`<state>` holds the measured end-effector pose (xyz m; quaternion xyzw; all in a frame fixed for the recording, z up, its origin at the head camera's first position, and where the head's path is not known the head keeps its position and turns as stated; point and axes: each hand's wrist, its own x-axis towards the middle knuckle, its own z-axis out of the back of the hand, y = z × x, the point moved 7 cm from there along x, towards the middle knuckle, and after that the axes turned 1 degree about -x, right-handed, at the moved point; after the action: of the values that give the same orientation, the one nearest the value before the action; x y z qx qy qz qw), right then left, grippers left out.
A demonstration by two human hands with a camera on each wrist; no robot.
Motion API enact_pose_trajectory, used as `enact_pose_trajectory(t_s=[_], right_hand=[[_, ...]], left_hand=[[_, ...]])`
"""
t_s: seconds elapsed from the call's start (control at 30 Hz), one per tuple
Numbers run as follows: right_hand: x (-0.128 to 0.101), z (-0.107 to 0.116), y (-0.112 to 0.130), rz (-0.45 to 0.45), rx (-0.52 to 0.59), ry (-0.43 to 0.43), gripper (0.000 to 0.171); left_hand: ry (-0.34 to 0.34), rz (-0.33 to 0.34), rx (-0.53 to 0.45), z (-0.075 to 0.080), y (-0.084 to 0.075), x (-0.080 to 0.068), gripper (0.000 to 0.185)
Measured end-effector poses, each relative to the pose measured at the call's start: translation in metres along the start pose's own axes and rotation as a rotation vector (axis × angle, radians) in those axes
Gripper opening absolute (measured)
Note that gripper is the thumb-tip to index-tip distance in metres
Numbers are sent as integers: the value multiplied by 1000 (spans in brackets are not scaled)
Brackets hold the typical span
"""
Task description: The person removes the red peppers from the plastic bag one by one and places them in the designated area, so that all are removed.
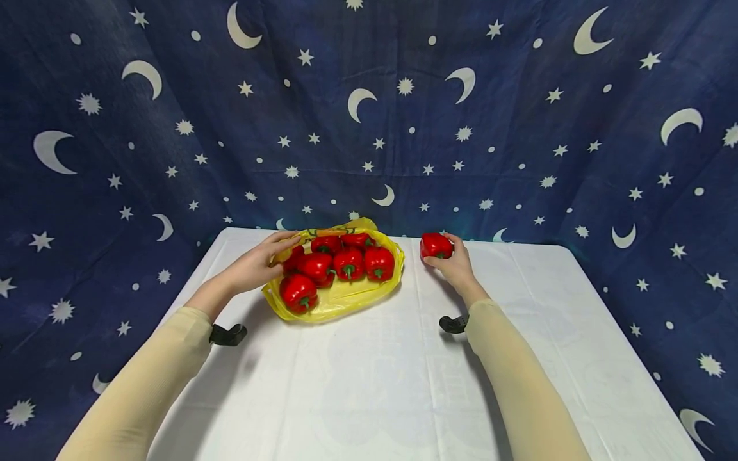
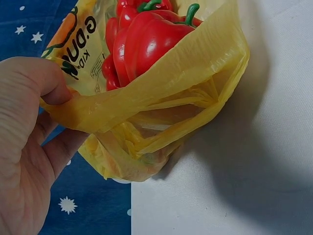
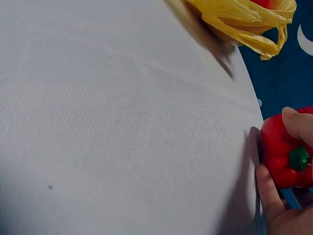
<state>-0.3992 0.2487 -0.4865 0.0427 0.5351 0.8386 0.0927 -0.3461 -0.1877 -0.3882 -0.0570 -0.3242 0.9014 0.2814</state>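
A yellow plastic bag (image 1: pixel 346 296) lies open on the white table (image 1: pixel 380 378) with several red bell peppers (image 1: pixel 348 262) in it. My left hand (image 1: pixel 262 264) pinches the bag's left edge; in the left wrist view the thumb (image 2: pixel 41 78) presses the yellow film (image 2: pixel 161 93) against the fingers, peppers (image 2: pixel 146 41) showing inside. My right hand (image 1: pixel 452 262) grips a single red pepper (image 1: pixel 435 245) at the table's far edge, right of the bag. The right wrist view shows that pepper (image 3: pixel 286 152) with its green stem between thumb and fingers, close to the cloth.
A dark blue backdrop (image 1: pixel 519 128) with moons and stars hangs behind and around the table. The bag's handle (image 3: pixel 266 41) lies on the cloth near the far edge. White tablecloth stretches toward me in front of the bag.
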Motion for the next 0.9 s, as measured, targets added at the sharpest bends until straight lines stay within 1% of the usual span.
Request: enact_pose_trajectory(t_s=[0.23, 0.4, 0.47, 0.7, 0.9], right_hand=[[2, -3, 0, 5, -33, -16, 91], [2, -5, 1, 24, -48, -18, 92], [1, -6, 2, 35, -71, -14, 93], [0, -7, 6, 61, -155, -6, 94], [3, -8, 7, 67, -182, -11, 96]], left_hand=[[-2, 2, -3, -1, 1, 1, 69], [-1, 1, -7, -1, 1, 1, 70], [3, 1, -12, -1, 0, 2, 70], [11, 32, -22, -1, 0, 3, 71], [7, 24, -26, 1, -3, 4, 70]])
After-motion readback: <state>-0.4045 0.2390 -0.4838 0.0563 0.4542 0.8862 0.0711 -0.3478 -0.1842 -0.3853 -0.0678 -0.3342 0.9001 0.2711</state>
